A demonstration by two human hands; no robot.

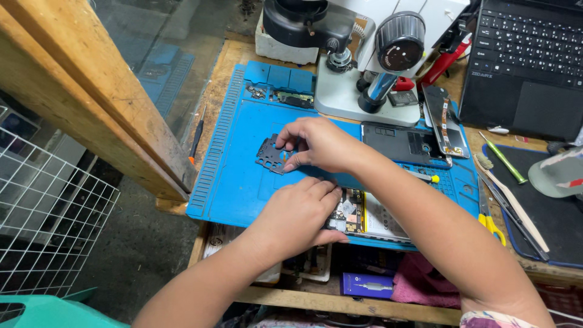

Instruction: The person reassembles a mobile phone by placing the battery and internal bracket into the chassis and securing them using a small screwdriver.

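While both hands work over the blue repair mat (pixel 243 188), the right hand (pixel 319 144) pinches one dark perforated shield plate (pixel 271 155) between thumb and curled fingertips, plate lying flat on the mat just left of the hand. Left hand (pixel 297 215) rests palm-down, fingers loosely bent, on one opened phone (pixel 355 215) at the mat's near edge; can't tell if it grips anything. One microscope (pixel 364 54), one laptop (pixel 525 61), two more phone pieces (pixel 404 144) behind. One green screwdriver (pixel 504 159) and yellow-handled scissors (pixel 489 212) right.
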